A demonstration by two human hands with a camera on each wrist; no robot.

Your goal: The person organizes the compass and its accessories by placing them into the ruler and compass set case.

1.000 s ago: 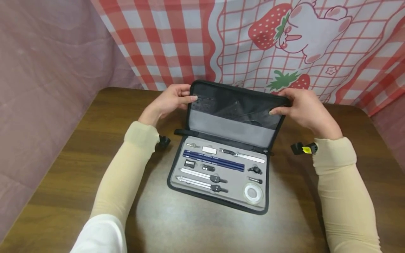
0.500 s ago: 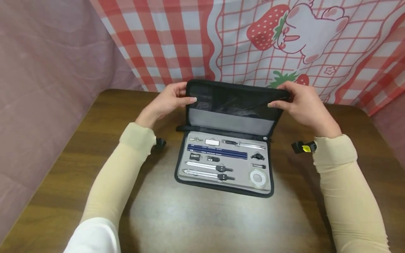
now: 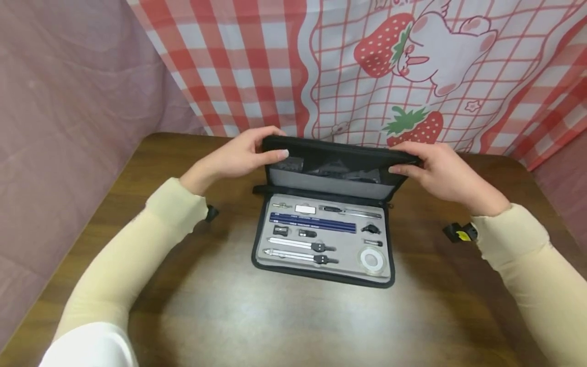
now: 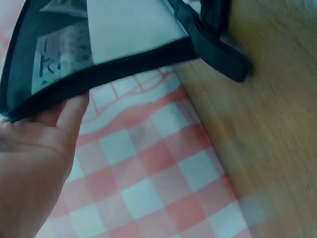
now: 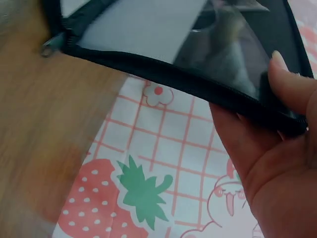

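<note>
A black zip case (image 3: 321, 277) lies open on the table, its lid (image 3: 330, 183) raised and tilted over the tray. My left hand (image 3: 236, 155) grips the lid's upper left corner, thumb on the inner face. At the upper right corner, my right hand (image 3: 442, 171) pinches the lid the same way. In the grey tray sit blue pencils (image 3: 312, 223), a white eraser (image 3: 305, 209), a sharpener (image 3: 281, 231), two compasses (image 3: 298, 256) and a pale round ring (image 3: 371, 260). Behind the lid's clear pocket (image 5: 223, 59) are transparent flat pieces, hard to make out.
The brown wooden table (image 3: 275, 326) extends around the case. A red and white patterned cloth (image 3: 257, 66) hangs right behind the table's far edge. Pink fabric (image 3: 69, 127) hangs at the left. A strap tab (image 3: 261, 189) sticks out at the case's left hinge.
The lid has tipped further forward over the tray, with both hands still gripping its corners. The case's base has shifted slightly away from me. Both forearms have swung outward.
</note>
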